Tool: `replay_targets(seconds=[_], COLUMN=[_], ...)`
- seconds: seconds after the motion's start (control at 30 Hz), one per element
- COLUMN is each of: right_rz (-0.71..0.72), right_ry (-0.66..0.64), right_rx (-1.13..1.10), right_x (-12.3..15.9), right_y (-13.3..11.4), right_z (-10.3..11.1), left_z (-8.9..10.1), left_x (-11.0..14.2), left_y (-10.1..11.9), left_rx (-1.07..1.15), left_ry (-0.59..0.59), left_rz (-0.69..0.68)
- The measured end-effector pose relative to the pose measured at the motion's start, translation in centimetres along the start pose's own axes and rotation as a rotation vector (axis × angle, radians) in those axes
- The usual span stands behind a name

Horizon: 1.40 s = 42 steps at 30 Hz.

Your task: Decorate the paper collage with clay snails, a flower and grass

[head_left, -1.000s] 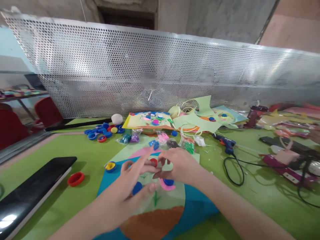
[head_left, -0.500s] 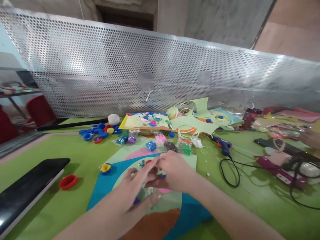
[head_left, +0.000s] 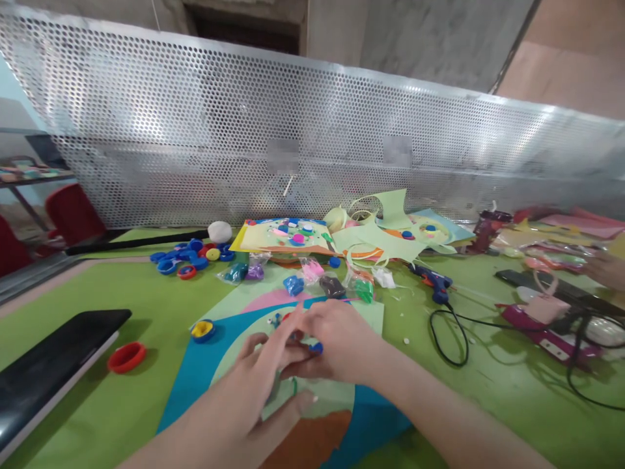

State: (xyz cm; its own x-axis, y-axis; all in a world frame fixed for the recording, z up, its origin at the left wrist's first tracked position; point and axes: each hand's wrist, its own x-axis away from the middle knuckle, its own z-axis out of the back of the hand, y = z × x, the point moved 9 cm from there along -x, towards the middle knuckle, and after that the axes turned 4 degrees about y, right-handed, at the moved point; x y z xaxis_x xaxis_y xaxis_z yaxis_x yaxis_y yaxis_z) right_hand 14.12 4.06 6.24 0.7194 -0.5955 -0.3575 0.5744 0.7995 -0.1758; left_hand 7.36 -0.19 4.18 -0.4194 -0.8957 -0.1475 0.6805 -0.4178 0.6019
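Observation:
My left hand [head_left: 254, 384] lies over a paper collage [head_left: 205, 371] of blue, pale green and brown sheets on the green table, its fingers stretched out toward the middle. My right hand [head_left: 336, 339] is closed in a pinch beside it, fingertips touching the left fingers, with a blue bottle cap [head_left: 316, 348] at its fingertips. Small bits of red and blue clay [head_left: 277, 320] sit on the pale green circle just beyond the fingers.
A yellow-and-blue cap [head_left: 202, 330], a red cap [head_left: 126, 357] and a black tablet [head_left: 53, 365] lie at left. Several loose caps [head_left: 188, 255] and clay bags [head_left: 312, 277] sit farther back. A blue glue gun [head_left: 432, 281] with black cord lies right. A perforated metal screen [head_left: 312, 143] backs the table.
Both hands have drawn closer together over the collage and the pink piece and blue caps near them are now hidden. The view has shifted slightly to the right.

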Motion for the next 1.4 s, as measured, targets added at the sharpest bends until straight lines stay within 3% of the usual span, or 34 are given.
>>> replay_targets(seconds=[0.1,0.27,0.43,0.6,0.8,0.93,1.2,1.3,1.4], right_rz=[0.003,0.145,0.106,0.144,0.024,0.117,0.086,0.122,0.071], right_ry=[0.069,0.122,0.194,0.086,0.073,0.029,0.060,0.073,0.113], right_rx=[-0.029,0.005,-0.017,0.006,-0.031,-0.026,-0.014,-0.011,-0.043], right_x=[0.2,0.3,0.5,0.4,0.3,0.4,0.1,0.2,0.3], right_y=[0.3,-0.9,-0.1,-0.6,0.8,-0.2,-0.1,-0.5,0.3], right_z=[0.7,1.1,2.3,1.3,1.9,1.2,1.7,1.7,2.5], left_z=[1.0,0.5,1.2,0.2,0.7,0.0,0.4,0.5,0.4], left_x=[0.2,0.7,0.4,0.4,0.2,0.3,0.2,0.2,0.3], left_y=[-0.6,-2.3,-2.5,-2.8,-2.8,-2.8,-2.3,-2.0,-1.8], left_rx=[0.051,0.250,0.276,0.221,0.221,0.239,0.246,0.248,0.336], left_ry=[0.097,-0.002,0.005,-0.041,-0.023,-0.016,0.028,0.043,0.000], left_rz=[0.030,0.141,0.163,0.153,0.114,0.150,0.085,0.101,0.146])
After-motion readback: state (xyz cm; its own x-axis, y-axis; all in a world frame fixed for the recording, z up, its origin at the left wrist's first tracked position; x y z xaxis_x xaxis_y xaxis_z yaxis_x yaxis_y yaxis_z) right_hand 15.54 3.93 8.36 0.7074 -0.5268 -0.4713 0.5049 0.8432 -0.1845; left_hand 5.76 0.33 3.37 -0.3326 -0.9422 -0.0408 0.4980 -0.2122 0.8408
